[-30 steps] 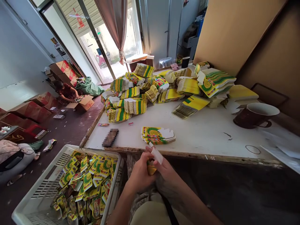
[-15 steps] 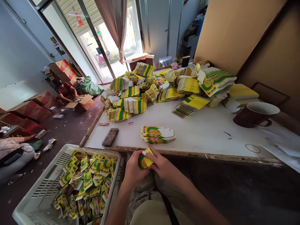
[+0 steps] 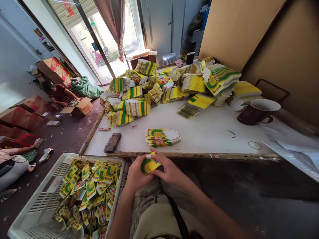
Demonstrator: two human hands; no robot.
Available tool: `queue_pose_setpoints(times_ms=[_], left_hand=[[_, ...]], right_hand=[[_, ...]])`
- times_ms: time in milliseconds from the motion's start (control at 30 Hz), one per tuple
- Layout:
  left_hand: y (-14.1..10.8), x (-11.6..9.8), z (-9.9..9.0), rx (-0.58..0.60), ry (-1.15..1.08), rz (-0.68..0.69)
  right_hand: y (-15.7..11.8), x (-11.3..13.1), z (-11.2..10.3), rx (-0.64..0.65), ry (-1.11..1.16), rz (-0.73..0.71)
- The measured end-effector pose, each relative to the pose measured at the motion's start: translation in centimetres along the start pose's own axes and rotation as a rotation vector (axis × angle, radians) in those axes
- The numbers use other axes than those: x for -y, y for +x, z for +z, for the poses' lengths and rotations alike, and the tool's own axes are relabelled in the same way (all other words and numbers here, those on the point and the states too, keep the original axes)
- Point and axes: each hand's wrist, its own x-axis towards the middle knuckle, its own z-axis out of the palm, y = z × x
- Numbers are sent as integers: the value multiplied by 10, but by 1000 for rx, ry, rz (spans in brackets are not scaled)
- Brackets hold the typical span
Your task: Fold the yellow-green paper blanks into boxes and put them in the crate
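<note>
Low in the frame's centre, our left hand [image 3: 134,175] and right hand [image 3: 169,172] both grip one carton [image 3: 149,165]. It is small, yellow with green swirls and half folded.

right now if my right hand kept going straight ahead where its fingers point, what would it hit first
Probably the small yellow-green carton it already grips, with the left hand just beyond; depth is unclear.

One white slatted plastic basket [image 3: 30,212] of many yellow-green sachets, one dark brown ceramic mug [image 3: 258,112], one black cup [image 3: 190,58], one small stack of flat yellow-green cartons [image 3: 161,137] near the tabletop's front edge, two hands on one small yellow-green carton [image 3: 149,165].
</note>
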Motion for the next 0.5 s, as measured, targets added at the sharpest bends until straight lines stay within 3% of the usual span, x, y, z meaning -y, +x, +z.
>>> queue_pose_setpoints(times_ms=[133, 233, 333, 400, 433, 500], left_hand=[[0, -3, -2, -32, -24, -13], [-4, 2, -17, -23, 14, -50], [-18, 21, -57, 5, 157, -184], [-31, 40, -93, 28, 353, -337], [-37, 49, -109, 1, 458, -401], [-48, 62, -130, -73, 578, -492]], right_hand=[[-2, -5, 10, 3, 6, -11], [6, -8, 8, 22, -59, -26], [26, -21, -10, -80, -180, -1], [42, -35, -28, -258, -365, 51], [50, -42, -38, -332, -493, 84], [62, -56, -52, -360, -716, 136]])
